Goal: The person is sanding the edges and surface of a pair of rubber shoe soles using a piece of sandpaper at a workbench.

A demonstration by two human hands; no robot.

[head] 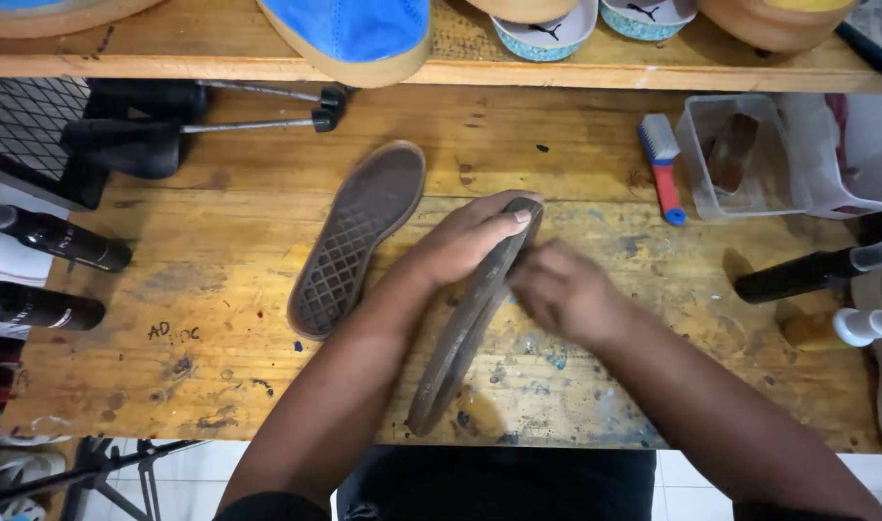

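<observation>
Currently, held piece: a dark shoe sole [465,323] is standing on its edge on the table [219,241], its long axis running from the person's body up and slightly right, toward the shelf.
Left hand: the left hand [470,241] is wrapping over the far tip of the held sole, thumb pressing along the top edge, fingers curling closed around that end.
Right hand: the right hand [561,289] is touching the right face of the held sole just below the tip, fingers bunching against it; motion blur is hiding whether they are pinching something small, so that cannot be told.
Key relation: both hands are meeting at the far end of the held sole, left on top, right beside it; the near end is resting free on the table.
Second sole: a matching sole [357,236] is lying flat, tread up, just left of the held sole and apart from it.
Other things: a blue-and-red brush [663,169] and a clear plastic tub [735,159] are sitting well right of the held sole; dark spray bottles [55,236] are lying well left.
</observation>
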